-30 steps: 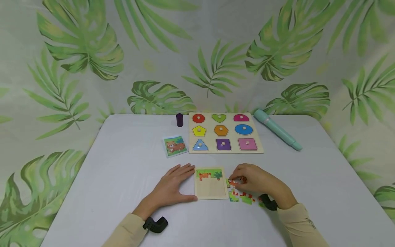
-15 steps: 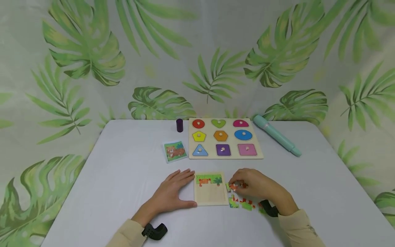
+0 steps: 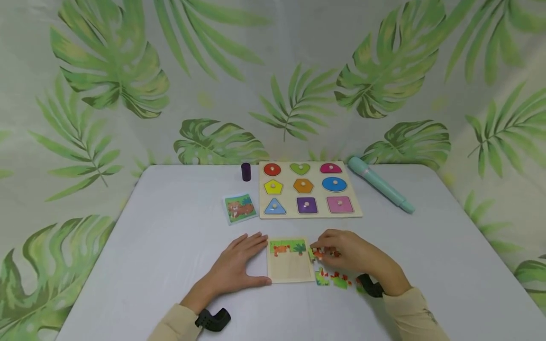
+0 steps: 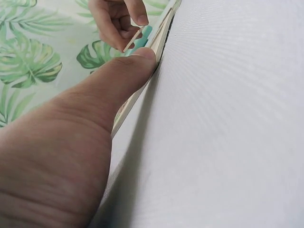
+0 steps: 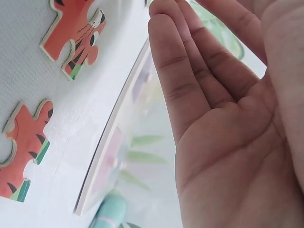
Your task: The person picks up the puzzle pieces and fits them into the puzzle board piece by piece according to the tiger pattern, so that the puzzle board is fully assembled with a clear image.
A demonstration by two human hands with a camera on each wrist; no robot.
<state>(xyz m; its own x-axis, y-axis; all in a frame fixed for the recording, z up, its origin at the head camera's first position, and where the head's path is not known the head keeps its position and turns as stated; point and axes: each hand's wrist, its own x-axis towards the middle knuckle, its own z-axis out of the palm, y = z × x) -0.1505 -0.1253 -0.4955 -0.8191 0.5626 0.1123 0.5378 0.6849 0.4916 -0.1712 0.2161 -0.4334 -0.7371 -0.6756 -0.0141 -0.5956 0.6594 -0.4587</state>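
Note:
A square wooden puzzle tray (image 3: 290, 271) lies in front of me, its top row filled with green and orange pieces. My left hand (image 3: 234, 263) rests along its left side with fingers spread straight; the thumb (image 4: 135, 59) touches the near left corner. At the tray's right edge, my right hand (image 3: 354, 251) pinches a jigsaw piece (image 3: 315, 255), seen edge-on as a thin piece (image 4: 132, 40) in the left wrist view. Loose pieces (image 3: 323, 277) lie below that hand. The right wrist view shows two orange striped pieces, one upper (image 5: 71, 31) and one lower (image 5: 26, 147).
Behind the tray lies a knobbed shape board (image 3: 286, 189). Left of it are a tiger picture card (image 3: 240, 208) and a dark purple cylinder (image 3: 246, 172). A teal tube-shaped object (image 3: 381, 184) lies at the back right of the white table (image 3: 170, 227).
My right hand has shifted slightly left with the jigsaw piece, up to the tray's right edge. The left hand stays in place beside the tray.

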